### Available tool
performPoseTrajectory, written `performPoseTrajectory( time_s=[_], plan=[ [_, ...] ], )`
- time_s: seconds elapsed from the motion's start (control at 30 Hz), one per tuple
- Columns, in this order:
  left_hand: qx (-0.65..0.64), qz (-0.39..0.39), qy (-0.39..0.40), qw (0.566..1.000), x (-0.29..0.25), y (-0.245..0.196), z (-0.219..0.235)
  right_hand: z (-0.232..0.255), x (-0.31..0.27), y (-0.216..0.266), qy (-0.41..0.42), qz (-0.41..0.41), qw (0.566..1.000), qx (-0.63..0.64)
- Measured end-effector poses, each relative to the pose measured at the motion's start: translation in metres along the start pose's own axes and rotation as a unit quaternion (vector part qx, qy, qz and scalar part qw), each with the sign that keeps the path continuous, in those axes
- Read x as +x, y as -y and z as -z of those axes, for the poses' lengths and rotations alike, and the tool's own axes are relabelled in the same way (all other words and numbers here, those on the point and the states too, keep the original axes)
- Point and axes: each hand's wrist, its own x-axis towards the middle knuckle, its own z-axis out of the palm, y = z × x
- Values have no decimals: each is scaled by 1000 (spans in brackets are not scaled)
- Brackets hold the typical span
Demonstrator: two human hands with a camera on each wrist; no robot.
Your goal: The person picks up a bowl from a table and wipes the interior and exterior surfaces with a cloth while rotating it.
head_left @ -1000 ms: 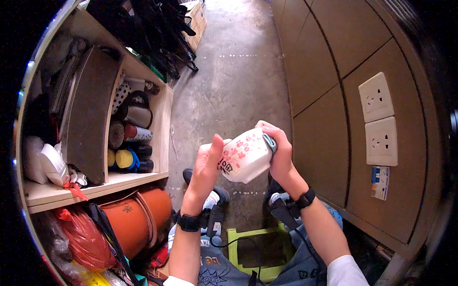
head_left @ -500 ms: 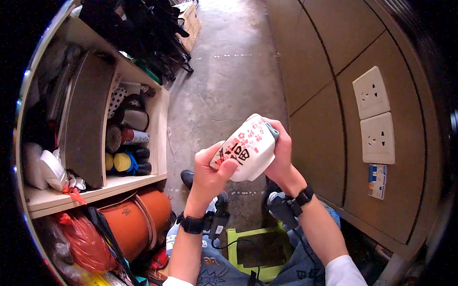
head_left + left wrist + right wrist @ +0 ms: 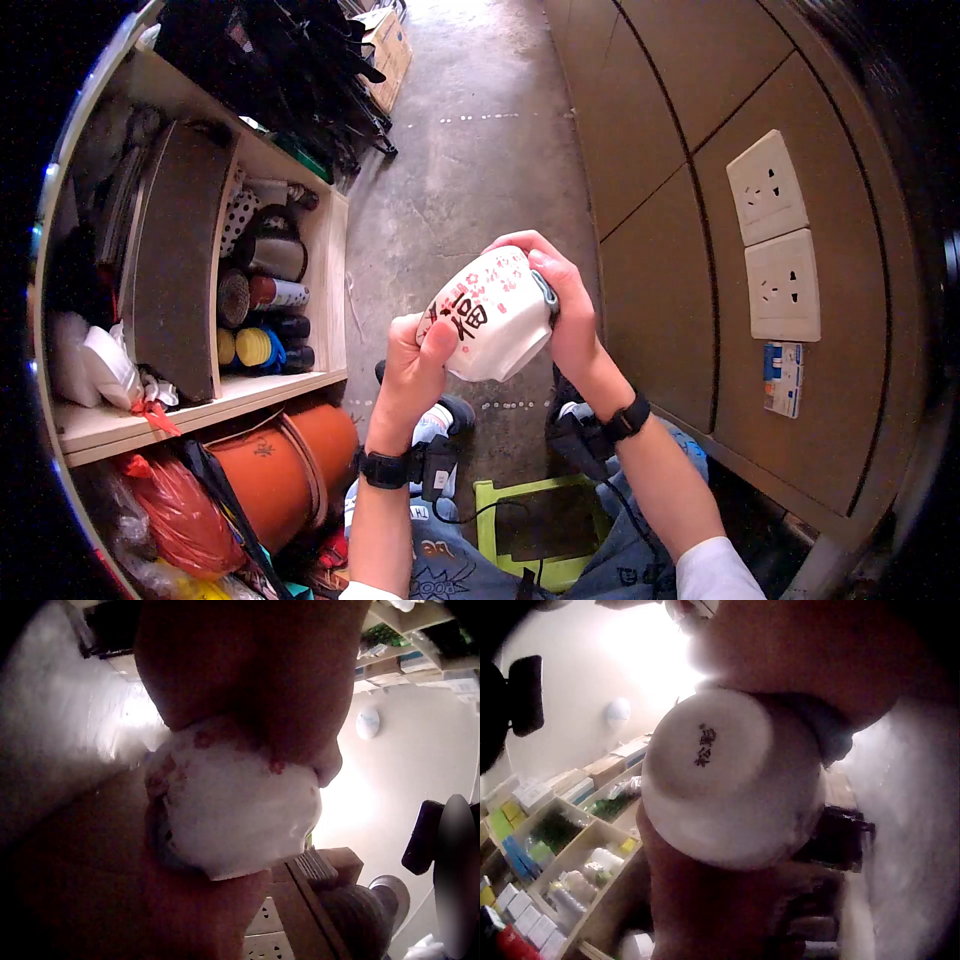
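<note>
A white bowl (image 3: pixel 495 335) with red blossoms and a black written character is held tilted on its side between both hands in the head view. My left hand (image 3: pixel 408 375) grips the rim side, its thumb on the outer wall beside the black character. Around the opposite side curls my right hand (image 3: pixel 568 315), pinching a folded blue-green cloth (image 3: pixel 545 289) against the bowl. In the right wrist view the round foot of the bowl (image 3: pixel 712 746) shows small dark writing, and the cloth (image 3: pixel 821 724) lies under the right fingers. The bowl's inside is hidden.
Left stands a wooden shelf (image 3: pixel 325 290) with bottles and rolls, above an orange-red drum (image 3: pixel 270 470) and a red plastic bag (image 3: pixel 175 510). A brown panelled cabinet (image 3: pixel 650 280) with white sockets (image 3: pixel 782 285) runs along the right. Below, a green stool (image 3: pixel 487 525) sits between the legs.
The bowl has turned in my hands, bringing the black character into fuller view. My left thumb came down from a raised position onto the bowl's wall. The right hand keeps the cloth against it.
</note>
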Motion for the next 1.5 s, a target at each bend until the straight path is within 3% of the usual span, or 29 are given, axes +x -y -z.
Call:
performPoseTrajectory(
  time_s=[0.23, 0.3, 0.43, 0.53, 0.63, 0.8, 0.9, 1.1, 1.23, 1.33, 1.37, 1.43, 1.5],
  plan=[
    [37, 38, 23, 998, 2, -9, 0, 3, -1, 6, 39, 17, 994, -96],
    [48, 54, 36, 997, 3, -10, 1, 2, -2, 9, 40, 68, 987, -140],
    [78, 76, 33, 994, 7, -15, -1, 2, -2, 7, 47, 93, 972, -209],
    [91, 96, 51, 990, 10, -12, -1, -2, -2, 8, 50, 193, 912, -358],
    [97, 101, 64, 988, 11, -10, -4, -4, -5, 9, 70, 188, 887, -416],
    [60, 112, 79, 989, 9, -10, -7, 2, -7, 12, 70, 155, 891, -421],
    [78, 102, 94, 987, 9, -13, -7, 4, -6, 10, 44, 155, 909, -383],
    [88, 72, 47, 992, 10, -14, -7, 3, -5, 13, 22, 121, 934, -336],
    [91, 41, 40, 994, 9, -9, -3, 13, -4, 11, 23, 64, 963, -261],
    [77, 15, 31, 996, 8, -8, 1, 5, -3, 19, -35, -41, 996, -69],
    [58, 6, 32, 998, 7, -9, 1, 8, -1, 8, -35, -41, 996, -69],
    [54, -5, 41, 998, 6, -10, 1, 20, 2, -21, -157, -83, 982, 59],
    [49, -15, 49, 997, 5, -10, 0, 10, -2, 4, -146, -122, 973, 133]
  ],
)
